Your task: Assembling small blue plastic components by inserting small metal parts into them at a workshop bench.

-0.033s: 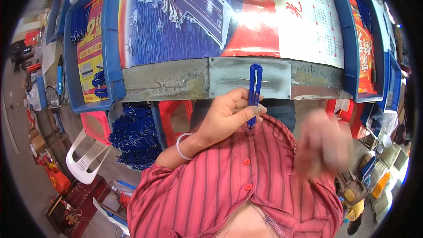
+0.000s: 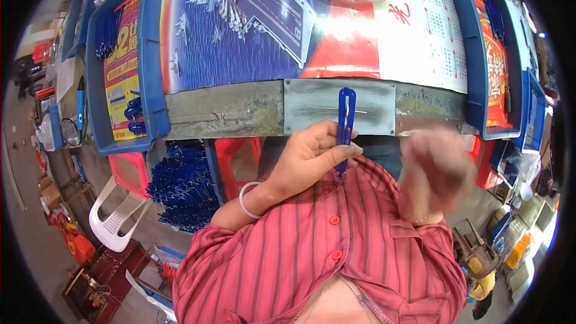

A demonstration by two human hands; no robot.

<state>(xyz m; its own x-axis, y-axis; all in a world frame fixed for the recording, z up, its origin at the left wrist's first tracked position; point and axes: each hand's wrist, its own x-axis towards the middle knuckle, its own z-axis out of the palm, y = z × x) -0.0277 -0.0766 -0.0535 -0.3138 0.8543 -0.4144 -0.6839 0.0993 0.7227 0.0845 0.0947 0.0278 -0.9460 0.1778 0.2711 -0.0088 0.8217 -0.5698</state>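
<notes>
My left hand [image 2: 321,155], with a pale bracelet on its wrist, pinches a long, narrow blue slotted piece [image 2: 346,111] between thumb and fingers. The piece points away from me, its rounded far end over a grey metal plate [image 2: 379,96] at the bench edge. A thin metal pin [image 2: 360,111] lies crosswise just behind it; whether it touches the piece I cannot tell. My right hand [image 2: 435,171] is up to the right of the plate, apart from the blue piece. Motion smears its fingers, so what it holds, if anything, is hidden.
Blue trays with similar blue pieces flank the bench, one at the left [image 2: 157,72] and another at the right [image 2: 478,84]. Below the left tray, a bin is heaped with dark blue pieces [image 2: 183,186]. A shiny poster [image 2: 234,54] covers the bench top. A red-and-white chair [image 2: 117,222] stands left.
My right hand has shifted slightly up, toward the bench, still blurred. My left hand and the blue piece stay nearly in place.
</notes>
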